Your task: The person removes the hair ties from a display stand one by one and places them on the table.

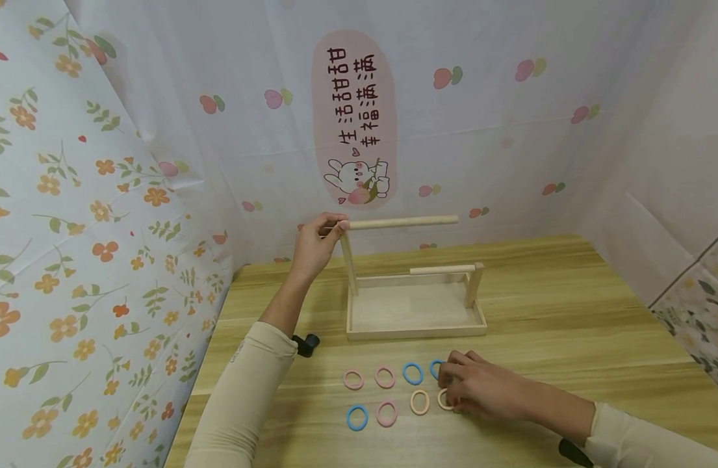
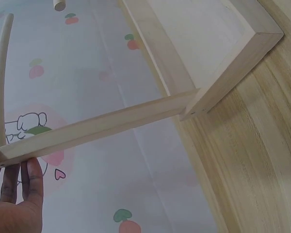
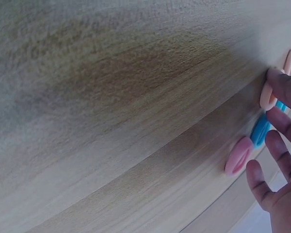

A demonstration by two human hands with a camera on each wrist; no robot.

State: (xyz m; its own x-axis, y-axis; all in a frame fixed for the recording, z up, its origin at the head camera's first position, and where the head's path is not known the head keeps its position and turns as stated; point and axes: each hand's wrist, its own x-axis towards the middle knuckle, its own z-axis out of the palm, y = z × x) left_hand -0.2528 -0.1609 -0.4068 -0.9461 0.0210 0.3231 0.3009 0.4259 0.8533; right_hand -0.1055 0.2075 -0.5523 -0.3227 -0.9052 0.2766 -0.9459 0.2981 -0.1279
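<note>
My left hand grips the top of the upright post of a pale wooden rack. From that post a long round bar reaches right; a shorter bar juts left from a lower post. Both posts rise from a shallow wooden tray. Down at the table my right hand pinches a peach ring between thumb and index finger, its other fingers spread. A blue ring and a pink ring lie by those fingers. In the head view the hand partly covers the peach ring.
Left of the right hand several rings lie in two rows, among them a pink ring, a blue ring and another peach ring. A black object sits by the left forearm. Patterned cloth hangs behind the wooden table.
</note>
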